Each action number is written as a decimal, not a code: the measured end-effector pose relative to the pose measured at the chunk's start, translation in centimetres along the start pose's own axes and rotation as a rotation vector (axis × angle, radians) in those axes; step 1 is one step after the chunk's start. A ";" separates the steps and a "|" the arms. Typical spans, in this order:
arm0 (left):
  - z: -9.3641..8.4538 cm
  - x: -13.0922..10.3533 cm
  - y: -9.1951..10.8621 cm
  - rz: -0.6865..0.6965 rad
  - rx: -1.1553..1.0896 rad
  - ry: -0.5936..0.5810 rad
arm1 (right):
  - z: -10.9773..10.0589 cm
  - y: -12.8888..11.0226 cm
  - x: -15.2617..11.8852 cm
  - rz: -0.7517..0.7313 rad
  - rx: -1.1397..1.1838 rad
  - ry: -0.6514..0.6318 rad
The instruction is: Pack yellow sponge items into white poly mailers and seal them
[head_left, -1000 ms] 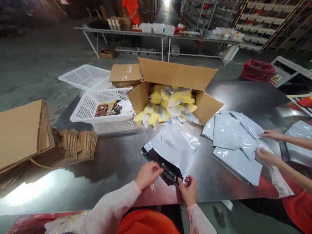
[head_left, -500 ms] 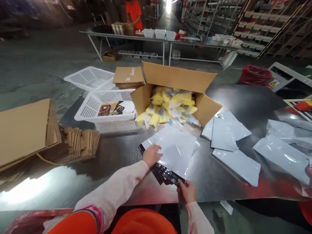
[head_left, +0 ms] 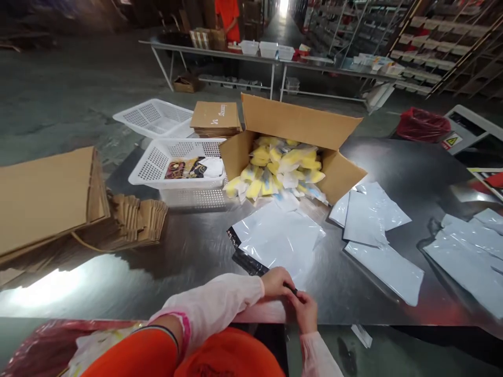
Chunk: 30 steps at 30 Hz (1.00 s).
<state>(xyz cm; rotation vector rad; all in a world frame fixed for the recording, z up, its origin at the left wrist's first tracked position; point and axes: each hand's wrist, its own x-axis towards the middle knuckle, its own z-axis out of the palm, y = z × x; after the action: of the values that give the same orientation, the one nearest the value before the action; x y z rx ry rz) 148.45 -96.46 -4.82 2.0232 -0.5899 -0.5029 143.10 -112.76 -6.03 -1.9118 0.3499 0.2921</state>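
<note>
The white poly mailer bag (head_left: 281, 240) lies flat on the steel table (head_left: 188, 251), in front of the open cardboard box (head_left: 293, 144) and just ahead of the person's hands, its dark adhesive flap (head_left: 245, 260) at the near left edge. Half a second ago the left hand lay spread on the bag's left part while the right held the near corner; now both hands have drawn together at that near edge. The left hand (head_left: 277, 281) is curled, fingertips pressed down on the flap's end, and the right hand (head_left: 305, 310) meets it, thumb and fingers pinching something small and dark there, probably the flap's strip, though it is too small to tell. The bag has also flattened and shifted little. I judge that the closing of the flap is being worked at its end.

The box holds yellow and white packets (head_left: 277, 170), some spilling onto the table. Left of it stands a white perforated basket (head_left: 157, 170) with printed items inside, and flattened cartons (head_left: 51, 193) lie further left. More grey mailer bags (head_left: 375, 217) lie to the right; the co-worker's hands seen there a second ago are gone from view.
</note>
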 end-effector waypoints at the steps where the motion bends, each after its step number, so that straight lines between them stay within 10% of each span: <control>1: -0.1 0.0 0.0 -0.012 -0.021 -0.002 | 0.0 0.2 0.1 -0.036 -0.030 0.018; 11: -0.8 -0.1 0.9 -0.260 -0.171 0.067 | 0.2 -1.7 -0.3 -0.029 0.051 -0.127; 16: -0.9 -0.7 1.3 -0.119 -0.079 0.129 | 0.3 -1.4 -1.1 0.131 0.198 -0.072; 30: -0.3 -1.2 0.6 -0.170 -0.180 0.107 | 0.3 -0.2 -0.3 -0.178 -0.242 0.011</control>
<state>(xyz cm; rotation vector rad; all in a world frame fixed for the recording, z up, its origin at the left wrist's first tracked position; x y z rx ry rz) 147.54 -95.84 -4.08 1.9233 -0.2982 -0.5260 142.88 -112.33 -5.85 -2.1673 0.1542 0.2125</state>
